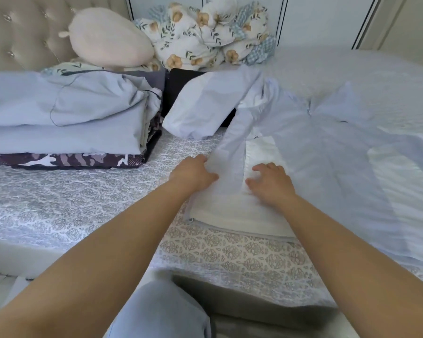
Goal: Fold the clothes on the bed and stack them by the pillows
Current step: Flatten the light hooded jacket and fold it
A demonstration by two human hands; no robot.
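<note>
Bed: a bed cover with a grey leaf-like print, and a padded headboard at the back left.
Pillows: a round cream pillow and a flowered blanket heap by the headboard.
Stack: folded clothes sit left, near the pillows, pale blue on top, a camouflage piece at the bottom.
Jacket: a pale blue jacket lies spread on the bed, white lining showing.
Left hand: pinches the jacket's front edge.
Right hand: fingers spread, pressing flat on the white lining, gripping nothing.
Writing: a tiny mark on the lining, too small to read.
</note>
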